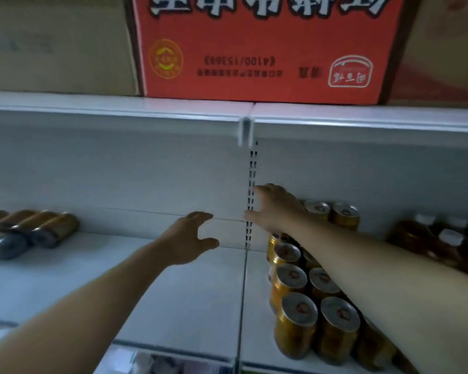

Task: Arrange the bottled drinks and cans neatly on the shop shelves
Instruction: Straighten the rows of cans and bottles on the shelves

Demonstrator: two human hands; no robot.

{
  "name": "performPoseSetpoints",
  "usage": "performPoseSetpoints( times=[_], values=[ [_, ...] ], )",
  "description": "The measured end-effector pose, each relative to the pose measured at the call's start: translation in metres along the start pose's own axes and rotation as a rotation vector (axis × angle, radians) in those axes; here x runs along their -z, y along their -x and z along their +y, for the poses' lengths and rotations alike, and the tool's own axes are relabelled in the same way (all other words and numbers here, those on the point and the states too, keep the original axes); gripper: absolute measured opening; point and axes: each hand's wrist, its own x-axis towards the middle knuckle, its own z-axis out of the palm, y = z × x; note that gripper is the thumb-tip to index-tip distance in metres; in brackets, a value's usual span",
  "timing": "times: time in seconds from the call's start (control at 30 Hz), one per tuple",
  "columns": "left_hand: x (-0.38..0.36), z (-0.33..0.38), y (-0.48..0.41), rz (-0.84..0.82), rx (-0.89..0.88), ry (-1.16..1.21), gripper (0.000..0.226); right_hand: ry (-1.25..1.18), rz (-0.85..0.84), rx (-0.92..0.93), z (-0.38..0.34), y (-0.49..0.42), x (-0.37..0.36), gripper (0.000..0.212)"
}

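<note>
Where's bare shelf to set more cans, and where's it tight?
Free: the shelf between the lying bottles at left and the gold cans, below the left hand. Crowded: the can rows by the right hand.

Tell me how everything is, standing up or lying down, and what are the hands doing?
Gold cans: upright, packed in rows on the right shelf.
Left drinks: lying on their sides, blurred.
Bottles: upright, white caps on.
Red box: on the top shelf, print upside down.
Left hand: open, holding nothing.
Right hand: open, fingers spread by the back cans, holding nothing.
</note>
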Motion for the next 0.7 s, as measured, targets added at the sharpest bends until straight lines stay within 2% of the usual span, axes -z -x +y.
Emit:
performPoseSetpoints(
  times=[0.17,0.37,0.7],
  values=[
    [0.05,-0.107,0.081,-0.093,0.151,-0.057,0.071,-0.007,-0.098,0.079,-0.144,-0.027,-0.036,0.08],
    [0.109,-0.207,0.161,-0.086,0.335,-0.081,0.07,-0.115,-0.17,0.188,-0.302,-0.049,-0.07,0.079],
    [0.176,-0.343,0.197,0.002,0.523,-0.115,0.068,-0.203,-0.238,0.274,-0.445,-0.115,-0.132,0.07]
  ],
)
